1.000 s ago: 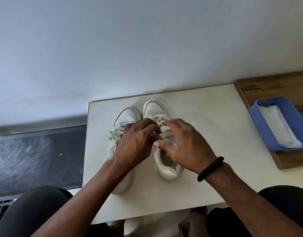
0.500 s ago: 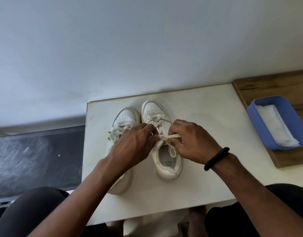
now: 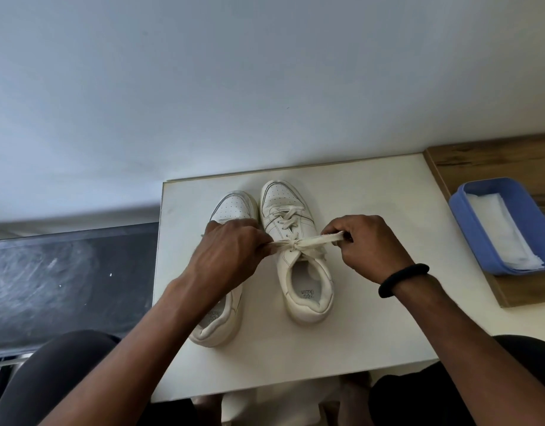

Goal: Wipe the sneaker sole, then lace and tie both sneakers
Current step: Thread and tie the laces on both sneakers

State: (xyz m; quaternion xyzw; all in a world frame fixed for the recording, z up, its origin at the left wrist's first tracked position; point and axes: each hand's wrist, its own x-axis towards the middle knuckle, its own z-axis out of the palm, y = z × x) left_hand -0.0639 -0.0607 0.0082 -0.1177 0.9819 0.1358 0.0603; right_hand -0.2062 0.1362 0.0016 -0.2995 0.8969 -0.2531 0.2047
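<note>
This looks like a plain room in a home: a small white worktop [image 3: 372,318] stands against a bare white wall [image 3: 265,72], with a wood-grain surface [image 3: 495,161] just beside it carrying a blue plastic tray [image 3: 463,219] of folded white wipes [image 3: 505,235].

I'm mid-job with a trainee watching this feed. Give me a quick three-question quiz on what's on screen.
1. True or false: the left hand and right hand each pinch the lace of the sneaker nearer the blue tray.
2. Which wrist wears the black band? A: left. B: right.
3. Fill in: the tray holds folded ____ sheets.
Key: 1 true; 2 B; 3 white.
</note>
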